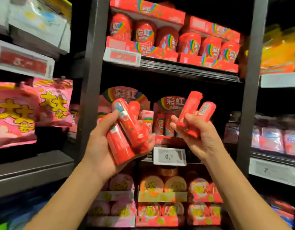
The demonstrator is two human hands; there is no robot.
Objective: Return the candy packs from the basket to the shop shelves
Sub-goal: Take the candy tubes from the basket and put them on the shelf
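Note:
My left hand (100,146) grips a bundle of red tube-shaped candy packs (126,128), palm up, in front of the middle shelf. My right hand (198,135) holds two more red candy tubes (193,110), tilted up to the right. Both hands hover just before the display boxes of the same red rainbow candy (166,123) on the middle shelf (189,145). No basket is in view.
Red candy jars in red trays (170,40) fill the upper shelf. A white price tag (169,156) hangs on the middle shelf edge. Pink round tubs (160,185) sit below. Pink bags (32,110) hang at the left; dark shelf posts (92,80) flank the bay.

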